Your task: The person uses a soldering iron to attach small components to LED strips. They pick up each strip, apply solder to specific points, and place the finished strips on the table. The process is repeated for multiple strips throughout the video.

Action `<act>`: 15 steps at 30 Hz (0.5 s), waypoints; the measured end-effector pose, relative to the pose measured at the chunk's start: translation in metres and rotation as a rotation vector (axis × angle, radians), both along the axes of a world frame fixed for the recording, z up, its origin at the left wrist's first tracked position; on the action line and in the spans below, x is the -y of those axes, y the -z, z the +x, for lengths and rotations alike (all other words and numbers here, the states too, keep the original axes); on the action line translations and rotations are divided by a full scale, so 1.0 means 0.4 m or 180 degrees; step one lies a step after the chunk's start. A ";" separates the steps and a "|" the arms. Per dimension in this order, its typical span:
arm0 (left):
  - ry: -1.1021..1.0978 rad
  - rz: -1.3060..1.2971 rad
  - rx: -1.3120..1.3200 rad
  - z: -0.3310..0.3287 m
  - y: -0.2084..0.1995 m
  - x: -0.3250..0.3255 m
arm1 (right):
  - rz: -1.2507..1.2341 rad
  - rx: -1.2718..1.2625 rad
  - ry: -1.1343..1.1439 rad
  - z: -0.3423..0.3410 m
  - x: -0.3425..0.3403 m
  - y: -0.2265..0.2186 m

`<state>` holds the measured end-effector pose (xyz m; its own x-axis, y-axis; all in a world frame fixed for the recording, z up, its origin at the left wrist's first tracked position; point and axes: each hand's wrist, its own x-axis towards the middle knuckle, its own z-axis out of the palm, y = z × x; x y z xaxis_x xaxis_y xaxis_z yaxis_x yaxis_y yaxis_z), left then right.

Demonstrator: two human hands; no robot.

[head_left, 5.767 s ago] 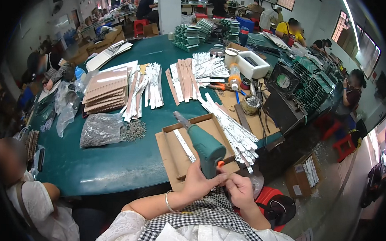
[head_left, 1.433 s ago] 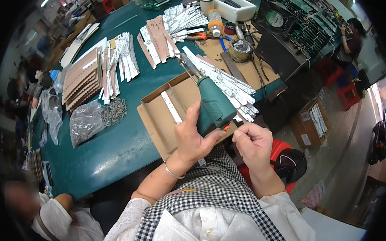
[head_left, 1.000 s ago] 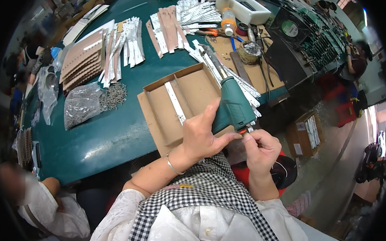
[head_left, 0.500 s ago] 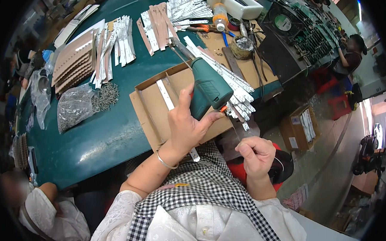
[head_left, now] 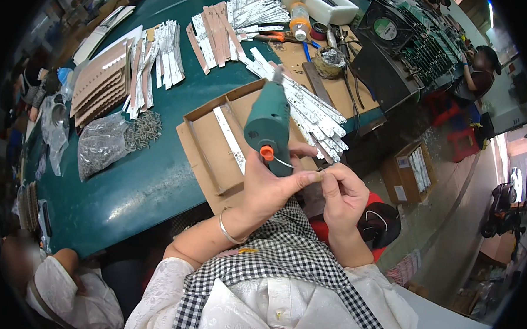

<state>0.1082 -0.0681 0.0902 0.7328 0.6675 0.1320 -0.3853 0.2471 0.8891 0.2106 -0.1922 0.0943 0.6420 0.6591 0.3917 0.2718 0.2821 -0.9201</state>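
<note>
My left hand (head_left: 268, 185) is wrapped round a green soldering gun (head_left: 268, 117), its tip pointing away from me. From the orange ring (head_left: 267, 152) at the gun's back end runs a thin pale wire, probably solder (head_left: 284, 163). My right hand (head_left: 344, 197) pinches this wire close to my left thumb, so the two hands almost touch. Beneath the gun lies a shallow cardboard tray (head_left: 199, 153) with a narrow white circuit strip (head_left: 229, 138) inside. A fanned pile of white strips (head_left: 315, 117) is just beyond, to the right.
On the green table (head_left: 126, 199) lie a bag of small metal parts (head_left: 102, 148), stacked brown boards (head_left: 102, 90) and more strips. Pliers (head_left: 278, 37), a bottle (head_left: 299, 22) and a fan (head_left: 387, 32) sit at the back right. A carton (head_left: 401, 179) stands on the floor. Other people sit nearby.
The soldering gun has turned so its back end and orange ring face me. My right hand has moved left and up, and its fingertips now meet my left thumb at the wire.
</note>
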 end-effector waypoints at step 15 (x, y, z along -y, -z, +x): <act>-0.0201 -0.0677 0.0117 0.002 -0.051 -0.001 | -0.0354 0.0977 -0.0037 0.001 0.002 0.007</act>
